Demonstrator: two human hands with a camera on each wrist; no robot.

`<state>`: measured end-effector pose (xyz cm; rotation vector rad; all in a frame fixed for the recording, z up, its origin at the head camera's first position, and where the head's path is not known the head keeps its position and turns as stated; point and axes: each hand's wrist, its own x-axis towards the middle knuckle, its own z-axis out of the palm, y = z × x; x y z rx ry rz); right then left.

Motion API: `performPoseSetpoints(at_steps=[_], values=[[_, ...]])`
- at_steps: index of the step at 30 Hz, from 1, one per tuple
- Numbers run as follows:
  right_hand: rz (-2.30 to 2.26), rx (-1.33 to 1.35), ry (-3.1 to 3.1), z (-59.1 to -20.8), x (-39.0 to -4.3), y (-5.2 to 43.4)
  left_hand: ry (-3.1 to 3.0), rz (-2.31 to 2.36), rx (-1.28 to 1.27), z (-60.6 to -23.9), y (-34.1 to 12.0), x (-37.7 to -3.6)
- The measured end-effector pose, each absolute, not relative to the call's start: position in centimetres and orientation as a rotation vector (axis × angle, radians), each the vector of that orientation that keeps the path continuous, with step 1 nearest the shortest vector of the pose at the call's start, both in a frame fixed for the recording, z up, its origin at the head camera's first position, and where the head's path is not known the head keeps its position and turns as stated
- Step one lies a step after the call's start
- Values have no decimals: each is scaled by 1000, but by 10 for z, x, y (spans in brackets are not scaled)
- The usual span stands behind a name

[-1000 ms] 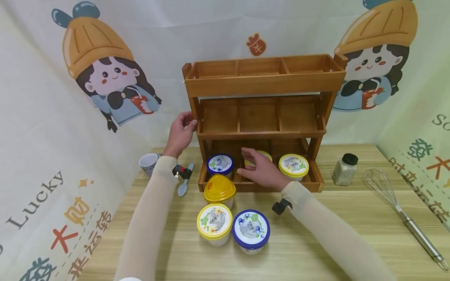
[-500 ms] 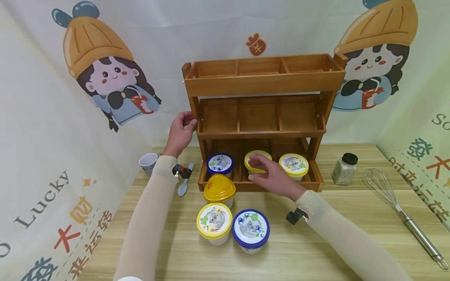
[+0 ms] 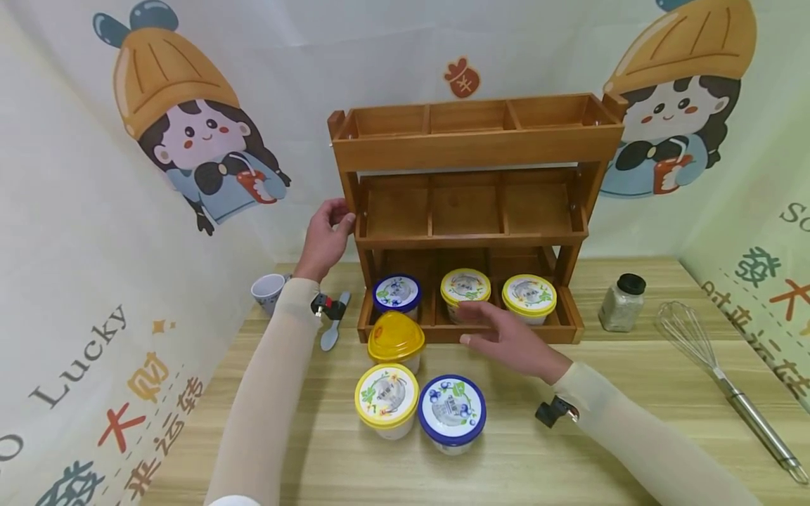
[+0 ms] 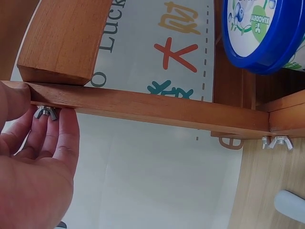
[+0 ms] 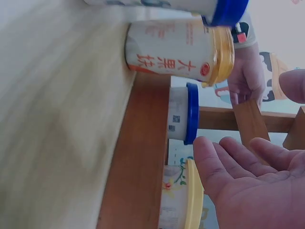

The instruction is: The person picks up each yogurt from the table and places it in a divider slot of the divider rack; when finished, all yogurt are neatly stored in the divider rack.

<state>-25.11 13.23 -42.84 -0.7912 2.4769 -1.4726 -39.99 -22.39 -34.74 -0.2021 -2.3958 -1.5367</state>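
My left hand point(image 3: 324, 242) grips the left side post of a brown three-tier wooden rack point(image 3: 477, 151); in the left wrist view the thumb lies on one side and the fingers on the other, near a wing nut point(image 4: 46, 111). Fingers loosely extended, my right hand point(image 3: 509, 341) hovers before the bottom tier and holds nothing. Behind it, a yellow-lidded cup point(image 3: 466, 281) sits in the middle bottom compartment. A blue-lidded cup point(image 3: 396, 292) occupies the left one, another yellow-lidded cup point(image 3: 529, 295) the right.
Before the rack stand an orange dome-lidded cup point(image 3: 396, 336), a yellow-lidded cup point(image 3: 387, 395) and a blue-lidded cup point(image 3: 452, 410). At left are a mug point(image 3: 268, 292) and a spoon point(image 3: 330, 336); at right, a black-lidded jar point(image 3: 623, 303) and a whisk point(image 3: 715, 369).
My right hand has drawn back from the middle bottom compartment, toward me and to the right, uncovering the yellow-lidded cup there. The left hand keeps its place on the post.
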Motion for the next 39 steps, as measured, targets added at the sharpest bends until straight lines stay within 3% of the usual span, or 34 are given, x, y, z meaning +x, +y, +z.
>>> performPoseSetpoints(at_steps=[16, 39], values=[[-1414, -891, 2354, -445, -220, 139, -2386, -1527, -223, -347, -223, -399], [-1274, -989, 2160, -465, -204, 142, -2359, -1535, -232, -349, -221, -400]])
